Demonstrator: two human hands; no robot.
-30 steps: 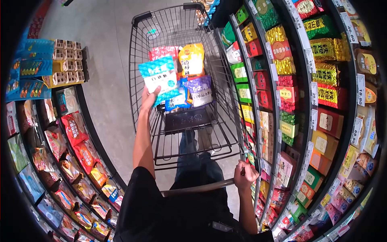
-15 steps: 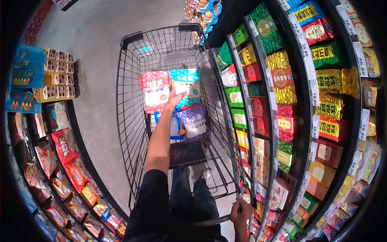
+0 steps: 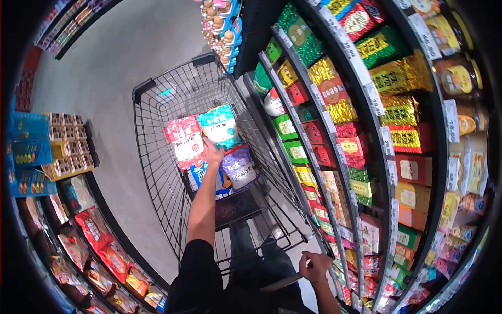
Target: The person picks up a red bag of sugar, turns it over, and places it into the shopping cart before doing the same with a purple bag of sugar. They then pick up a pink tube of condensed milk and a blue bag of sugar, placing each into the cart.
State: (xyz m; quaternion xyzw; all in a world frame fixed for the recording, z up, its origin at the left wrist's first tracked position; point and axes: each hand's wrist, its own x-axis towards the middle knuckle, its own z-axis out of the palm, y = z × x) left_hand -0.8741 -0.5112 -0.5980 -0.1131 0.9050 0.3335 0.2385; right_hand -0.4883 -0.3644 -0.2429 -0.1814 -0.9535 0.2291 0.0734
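Observation:
Four-sided wire shopping cart (image 3: pixel 149 152) holds several packaged bags. My left hand (image 3: pixel 213 154) reaches into it, fingers stretched out and touching the bags near the inner edge of a red-and-white bag (image 3: pixel 183 144), just below a teal-and-white bag (image 3: pixel 219 128). Under my wrist lies a blue bag (image 3: pixel 198 175), partly hidden by the forearm. A purple-and-white bag (image 3: pixel 241 168) is right of the wrist. Down at the right, my right hand (image 3: pixel 315 267) is closed around the end of the cart's grey handle bar (image 3: pixel 282 283).
Close on the right, a tall shelf (image 3: pixel 361 152) carries shiny packets, boxes and jars with price tags. Snack bags (image 3: pixel 97 230) fill the lower left shelf. Small boxes (image 3: pixel 67 141) stand at left. A display of plush-like items (image 3: pixel 222 31) is ahead. Grey floor (image 3: pixel 112 73) shows at left.
My left hand has shifted off the teal bag's face toward the gap beside the red bag. The teal bag is more tilted. The view has turned; my right hand stays on the handle.

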